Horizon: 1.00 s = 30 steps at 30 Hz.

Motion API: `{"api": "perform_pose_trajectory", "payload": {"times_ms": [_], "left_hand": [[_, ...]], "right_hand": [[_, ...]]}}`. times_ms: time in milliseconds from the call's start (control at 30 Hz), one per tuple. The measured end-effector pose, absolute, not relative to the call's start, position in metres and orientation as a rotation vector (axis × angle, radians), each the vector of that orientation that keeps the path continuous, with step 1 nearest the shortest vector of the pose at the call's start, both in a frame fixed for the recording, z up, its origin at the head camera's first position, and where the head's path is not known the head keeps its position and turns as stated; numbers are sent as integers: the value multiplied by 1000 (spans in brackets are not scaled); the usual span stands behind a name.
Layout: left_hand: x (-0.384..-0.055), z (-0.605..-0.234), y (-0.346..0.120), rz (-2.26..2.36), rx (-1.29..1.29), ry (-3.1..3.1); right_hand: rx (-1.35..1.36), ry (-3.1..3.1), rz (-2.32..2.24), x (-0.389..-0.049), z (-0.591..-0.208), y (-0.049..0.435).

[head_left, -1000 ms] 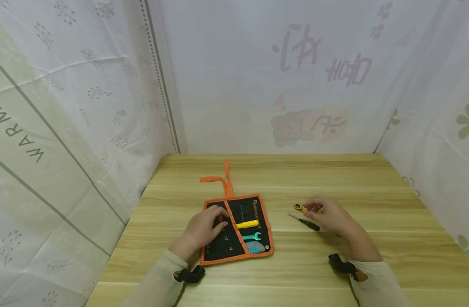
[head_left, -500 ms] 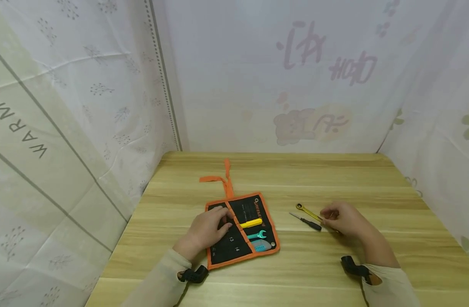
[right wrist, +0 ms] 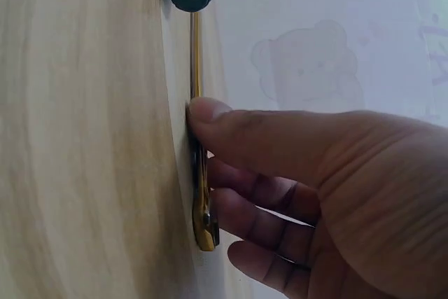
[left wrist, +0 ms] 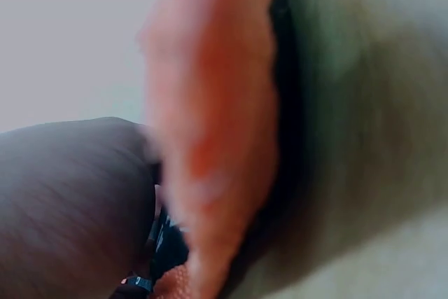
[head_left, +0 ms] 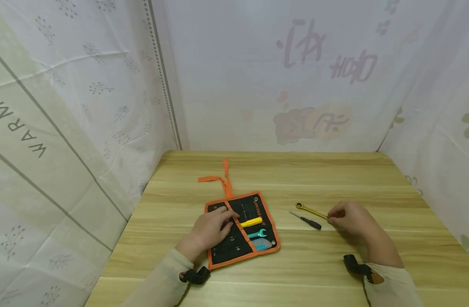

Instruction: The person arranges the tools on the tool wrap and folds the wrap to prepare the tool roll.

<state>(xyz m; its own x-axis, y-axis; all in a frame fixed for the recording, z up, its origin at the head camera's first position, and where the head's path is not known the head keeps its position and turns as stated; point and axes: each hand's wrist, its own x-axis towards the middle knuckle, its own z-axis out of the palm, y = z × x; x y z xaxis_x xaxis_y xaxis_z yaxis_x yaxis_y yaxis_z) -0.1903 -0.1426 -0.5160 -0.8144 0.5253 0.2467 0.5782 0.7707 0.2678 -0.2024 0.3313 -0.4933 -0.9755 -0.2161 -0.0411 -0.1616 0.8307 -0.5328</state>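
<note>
My right hand (head_left: 351,218) pinches the near end of a gold ratchet wrench (head_left: 312,212) between thumb and fingers. In the right wrist view the thumb lies across the wrench's shaft (right wrist: 197,61), and its open-jaw end (right wrist: 205,236) sticks out below the thumb. Beside the wrench lies a small screwdriver (head_left: 311,223) with a black handle. My left hand (head_left: 211,228) rests with relaxed fingers on a black tool pouch (head_left: 224,256) with orange trim. Its pockets hold a yellow-handled tool (head_left: 251,222), a teal wrench (head_left: 260,233) and a grey-and-teal tool (head_left: 262,244).
Orange tie straps (head_left: 227,183) run from the pouch toward the back of the wooden table (head_left: 315,170). Printed curtains (head_left: 234,76) hang behind the table and along both sides. In the left wrist view the pouch's orange trim (left wrist: 217,117) is close and blurred.
My right hand has shifted from near the wrench's ratchet ring to its opposite end, uncovering most of the shaft. The left hand stays on the pouch, its fingers slightly farther right.
</note>
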Motion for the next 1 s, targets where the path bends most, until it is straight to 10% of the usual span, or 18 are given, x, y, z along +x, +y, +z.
{"api": "perform_pose_trajectory", "payload": {"times_ms": [1000], "left_hand": [[-190,-516,-139,-588,-900,-2762]], "right_hand": [[-368,2939,-881,-207,-501,328]]}}
